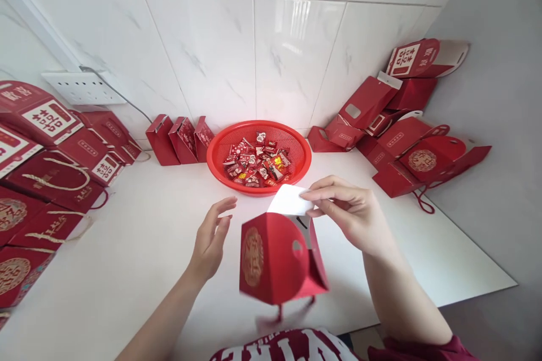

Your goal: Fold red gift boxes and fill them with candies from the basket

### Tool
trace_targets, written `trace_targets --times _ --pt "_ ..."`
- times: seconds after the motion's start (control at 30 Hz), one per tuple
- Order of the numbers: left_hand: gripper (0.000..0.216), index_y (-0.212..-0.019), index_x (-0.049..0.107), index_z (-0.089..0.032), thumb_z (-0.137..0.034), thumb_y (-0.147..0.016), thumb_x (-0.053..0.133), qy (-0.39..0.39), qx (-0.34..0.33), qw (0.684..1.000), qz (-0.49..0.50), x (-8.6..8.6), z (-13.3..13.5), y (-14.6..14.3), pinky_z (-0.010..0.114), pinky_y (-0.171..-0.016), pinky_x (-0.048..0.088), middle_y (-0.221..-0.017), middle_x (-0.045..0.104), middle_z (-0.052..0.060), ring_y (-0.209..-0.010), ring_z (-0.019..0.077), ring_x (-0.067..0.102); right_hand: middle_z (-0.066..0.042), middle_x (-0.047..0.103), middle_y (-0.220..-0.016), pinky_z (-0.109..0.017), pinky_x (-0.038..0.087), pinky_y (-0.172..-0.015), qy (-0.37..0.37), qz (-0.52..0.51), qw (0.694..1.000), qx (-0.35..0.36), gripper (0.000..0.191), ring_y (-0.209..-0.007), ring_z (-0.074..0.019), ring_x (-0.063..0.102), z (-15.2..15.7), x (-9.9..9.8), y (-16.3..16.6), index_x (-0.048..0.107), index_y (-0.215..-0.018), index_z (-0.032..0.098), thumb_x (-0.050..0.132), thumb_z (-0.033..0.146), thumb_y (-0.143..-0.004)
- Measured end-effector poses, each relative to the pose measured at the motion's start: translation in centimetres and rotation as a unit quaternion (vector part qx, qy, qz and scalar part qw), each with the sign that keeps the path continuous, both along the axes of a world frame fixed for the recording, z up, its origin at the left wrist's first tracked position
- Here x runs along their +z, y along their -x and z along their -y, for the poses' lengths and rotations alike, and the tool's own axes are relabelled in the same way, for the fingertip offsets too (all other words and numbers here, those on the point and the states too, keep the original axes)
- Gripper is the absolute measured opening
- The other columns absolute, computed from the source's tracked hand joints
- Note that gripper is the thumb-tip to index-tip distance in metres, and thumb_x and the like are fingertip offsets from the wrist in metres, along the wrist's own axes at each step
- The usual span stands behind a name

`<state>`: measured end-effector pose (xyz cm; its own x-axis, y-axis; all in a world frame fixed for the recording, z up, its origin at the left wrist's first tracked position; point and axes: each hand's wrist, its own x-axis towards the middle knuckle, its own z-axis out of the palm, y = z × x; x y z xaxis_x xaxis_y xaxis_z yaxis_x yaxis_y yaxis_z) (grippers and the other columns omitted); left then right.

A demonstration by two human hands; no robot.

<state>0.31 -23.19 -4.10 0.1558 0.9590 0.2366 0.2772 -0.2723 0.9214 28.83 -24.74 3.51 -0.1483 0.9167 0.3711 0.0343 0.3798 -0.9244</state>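
A red paper gift box (271,259) with a gold round emblem hangs in front of me above the white table (127,259). My right hand (351,211) pinches its white top flap (290,200) between thumb and fingers. My left hand (212,237) is open just left of the box, fingers spread, not touching it. A red cord dangles under the box. Behind it sits a red mesh basket (259,155) holding several wrapped red candies.
Stacks of red gift boxes (46,163) line the left edge. Three small red boxes (180,138) stand by the tiled wall. More folded red boxes (406,135) pile up at the right. A white power strip (82,87) hangs on the wall.
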Motion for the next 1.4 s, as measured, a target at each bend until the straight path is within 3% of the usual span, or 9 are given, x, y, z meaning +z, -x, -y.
trace_targets --times 0.2,0.37,0.47,0.67,0.8,0.9,1.07,1.2,1.4 --pt "0.052 -0.145 0.042 -0.026 -0.049 -0.098 0.044 -0.082 -0.107 0.991 -0.004 1.3 1.2 0.6 0.049 -0.112 0.039 -0.147 0.045 0.012 -0.137 0.0320 0.042 -0.007 0.064 -0.103 -0.032 0.063 -0.074 0.035 0.046 0.998 0.017 0.020 -0.086 -0.0160 0.067 -0.9 -5.0 3.0 0.077 -0.102 0.025 0.058 0.024 -0.095" --pt "0.073 -0.148 0.036 -0.030 -0.051 -0.085 0.068 -0.048 -0.179 0.972 -0.143 -0.5 0.9 0.1 0.052 -0.120 0.028 -0.159 0.025 0.010 -0.148 0.0351 0.023 -0.011 0.052 -0.138 -0.048 0.045 -0.110 -0.024 0.180 0.981 0.071 0.034 -0.131 -0.0262 0.050 -1.2 -8.9 4.6 0.064 -0.127 0.027 0.064 0.029 -0.092" --pt "0.079 -0.148 0.036 -0.031 -0.056 -0.082 0.070 -0.030 -0.201 0.967 -0.155 -1.5 0.8 0.3 0.055 -0.121 0.026 -0.163 0.012 0.009 -0.150 0.0367 0.017 -0.011 0.036 -0.153 -0.050 0.036 -0.116 -0.035 0.225 0.965 0.133 0.045 -0.145 -0.0294 0.031 -0.6 -9.4 4.9 0.059 -0.133 0.027 0.068 0.033 -0.089" --pt "0.120 -0.151 0.032 -0.028 -0.070 -0.051 0.084 0.023 -0.296 0.943 -0.151 -2.1 0.6 1.5 0.053 -0.118 0.034 -0.164 -0.019 0.010 -0.151 0.0444 0.012 -0.012 0.044 -0.145 -0.047 0.036 -0.115 0.009 0.179 0.967 0.180 0.034 -0.140 -0.0265 0.039 -0.4 -9.8 5.0 0.064 -0.122 0.025 0.061 0.043 -0.094" --pt "0.123 -0.149 0.035 -0.029 -0.068 -0.045 0.087 0.044 -0.282 0.944 -0.167 -2.0 0.5 1.7 0.050 -0.115 0.039 -0.163 -0.025 0.008 -0.150 0.0439 0.016 -0.010 0.008 -0.165 -0.059 0.016 -0.121 -0.060 0.206 0.966 0.143 0.070 -0.152 -0.0378 0.006 -0.2 -9.7 4.8 0.059 -0.133 0.025 0.073 0.064 -0.076" --pt "0.117 -0.148 0.036 -0.027 -0.070 -0.049 0.084 0.012 -0.237 0.956 -0.175 -2.3 0.3 1.5 0.052 -0.117 0.036 -0.164 -0.021 0.009 -0.152 0.0430 0.007 -0.009 -0.002 -0.166 -0.065 0.006 -0.120 -0.136 0.253 0.947 0.142 0.089 -0.151 -0.0428 0.000 0.3 -9.3 4.9 0.056 -0.135 0.026 0.078 0.071 -0.062" --pt "0.113 -0.149 0.032 -0.025 -0.069 -0.058 0.082 -0.035 -0.219 0.960 -0.172 -2.8 0.1 1.5 0.057 -0.119 0.028 -0.164 -0.019 0.012 -0.152 0.0429 -0.001 -0.012 0.009 -0.166 -0.061 0.013 -0.121 -0.165 0.307 0.931 0.111 0.064 -0.153 -0.0361 0.005 0.6 -9.8 5.6 0.051 -0.138 0.023 0.070 0.051 -0.084" --pt "0.102 -0.145 0.035 -0.025 -0.059 -0.062 0.085 -0.042 -0.221 0.957 -0.182 -2.8 0.1 1.6 0.058 -0.118 0.028 -0.165 -0.017 0.013 -0.152 0.0423 -0.003 -0.011 0.021 -0.163 -0.060 0.012 -0.121 -0.157 0.293 0.938 0.100 0.032 -0.152 -0.0324 0.016 0.5 -10.2 5.6 0.057 -0.119 0.022 0.063 0.028 -0.088" --pt "0.101 -0.139 0.035 -0.023 -0.061 -0.061 0.085 -0.095 -0.204 0.972 -0.074 -4.4 -0.5 2.0 0.064 -0.117 0.022 -0.164 -0.008 0.022 -0.152 0.0444 0.000 -0.009 0.063 -0.125 -0.060 0.017 -0.120 -0.182 0.225 0.954 0.083 0.045 -0.130 -0.0247 0.051 -0.2 -9.8 4.5 0.049 -0.123 0.023 0.051 0.009 -0.079"
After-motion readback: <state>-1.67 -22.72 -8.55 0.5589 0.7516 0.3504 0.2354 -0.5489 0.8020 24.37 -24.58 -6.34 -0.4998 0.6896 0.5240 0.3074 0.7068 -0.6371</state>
